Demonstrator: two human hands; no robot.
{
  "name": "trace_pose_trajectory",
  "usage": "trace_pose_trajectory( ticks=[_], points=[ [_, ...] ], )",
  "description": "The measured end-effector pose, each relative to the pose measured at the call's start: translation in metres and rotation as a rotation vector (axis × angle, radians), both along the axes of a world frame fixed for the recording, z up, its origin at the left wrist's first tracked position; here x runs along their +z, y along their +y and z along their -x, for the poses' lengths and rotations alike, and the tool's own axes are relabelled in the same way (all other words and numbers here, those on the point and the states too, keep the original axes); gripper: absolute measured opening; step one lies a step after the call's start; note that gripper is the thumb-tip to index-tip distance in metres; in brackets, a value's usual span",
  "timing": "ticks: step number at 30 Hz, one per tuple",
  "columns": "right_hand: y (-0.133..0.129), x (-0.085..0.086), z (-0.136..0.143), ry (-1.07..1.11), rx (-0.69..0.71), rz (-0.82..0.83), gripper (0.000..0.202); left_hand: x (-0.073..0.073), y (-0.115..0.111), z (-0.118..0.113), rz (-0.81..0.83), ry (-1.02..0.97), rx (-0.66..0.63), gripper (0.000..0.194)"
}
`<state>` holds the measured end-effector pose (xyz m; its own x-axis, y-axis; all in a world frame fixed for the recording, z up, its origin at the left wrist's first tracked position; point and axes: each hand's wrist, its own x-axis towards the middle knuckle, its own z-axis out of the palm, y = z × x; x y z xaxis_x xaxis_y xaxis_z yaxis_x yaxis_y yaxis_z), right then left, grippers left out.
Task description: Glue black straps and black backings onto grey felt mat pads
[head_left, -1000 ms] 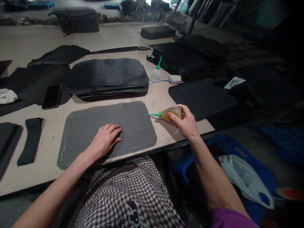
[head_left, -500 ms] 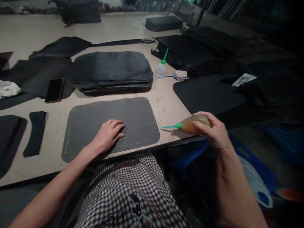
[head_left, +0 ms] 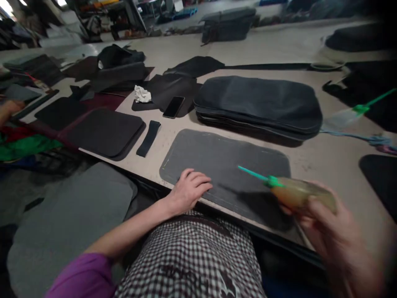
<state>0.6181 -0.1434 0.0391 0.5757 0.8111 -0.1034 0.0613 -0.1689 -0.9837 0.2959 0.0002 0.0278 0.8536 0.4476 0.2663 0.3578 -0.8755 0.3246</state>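
A grey rounded panel (head_left: 223, 159) lies flat at the table's front edge. My left hand (head_left: 192, 190) rests on its near edge, palm down, with the fingers a little bent and nothing held. My right hand (head_left: 325, 219), blurred, is wrapped round a glue bottle (head_left: 297, 194) of amber liquid. The bottle's green nozzle points left, above the panel, and a dark shadow falls beneath it. Behind the panel stands a thick stack of black panels (head_left: 257, 99).
A phone (head_left: 174, 106), white crumpled paper (head_left: 142, 94) and a dark strip (head_left: 149, 138) lie left of the stack. Farther left are more black panels (head_left: 107, 132) and another person's hand (head_left: 10, 108). A second bottle (head_left: 344, 119) and blue cord (head_left: 350, 134) are at right.
The view has swung left, bringing more of the table's left side into sight. My right hand has carried the bottle from beside the panel to above its right part. My left hand stays on the panel.
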Motion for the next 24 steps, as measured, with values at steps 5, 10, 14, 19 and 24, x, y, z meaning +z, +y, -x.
trace_pose_trajectory(
  ticks=[5, 10, 14, 19, 24],
  points=[
    [0.070, 0.009, 0.071, -0.110, 0.330, 0.005, 0.063, -0.001, -0.013, 0.052, -0.032, -0.035, 0.154, 0.034],
    [0.117, 0.002, 0.130, -0.270, 0.549, -0.075, 0.057, -0.003, -0.011, 0.094, -0.031, -0.105, 0.378, 0.033],
    [0.137, -0.002, 0.155, -0.348, 0.562, -0.039, 0.058, -0.007, 0.001, 0.125, 0.011, -0.106, 0.594, 0.030],
    [0.145, -0.001, 0.167, -0.379, 0.577, 0.002, 0.059, -0.017, 0.013, 0.141, 0.030, -0.056, 0.647, 0.035],
    [0.145, 0.003, 0.167, -0.352, 0.636, 0.011, 0.055, -0.025, 0.014, 0.139, 0.032, -0.040, 0.621, 0.041]
  ],
)
